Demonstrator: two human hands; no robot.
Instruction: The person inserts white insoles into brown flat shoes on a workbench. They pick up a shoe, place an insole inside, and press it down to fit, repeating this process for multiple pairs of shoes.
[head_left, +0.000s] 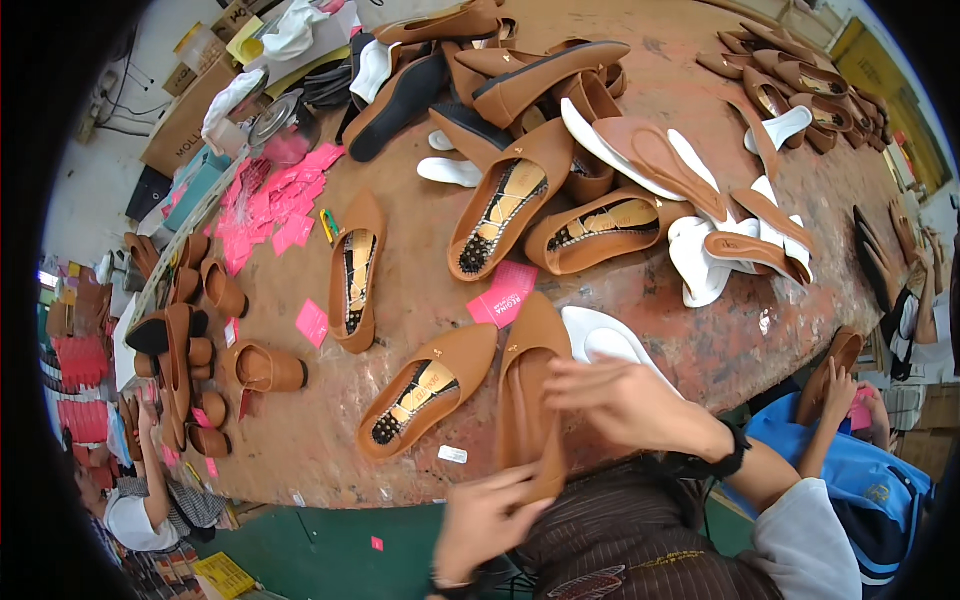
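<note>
A brown pointed flat shoe (528, 375) stands at the table's near edge, toe pointing away from me. My left hand (488, 525) is closed around its heel. At the right side of its opening is my right hand (640, 405), fingertips by the rim and smeared by motion, so its grip is unclear. A white shoe-shaped insert (605, 338) lies just beyond the right hand, partly covered by it. To the left of the held shoe rests another brown flat shoe (430, 385) with a patterned insole. A pink card (503, 295) lies beyond the two toes.
More brown shoes (505, 205) are piled toward the back. White inserts and brown insoles (740, 245) lie at the right. Pink cards (275, 205) are scattered at the left, near heeled shoes (268, 368). Another person's hands (845, 395) hold a shoe at the far right.
</note>
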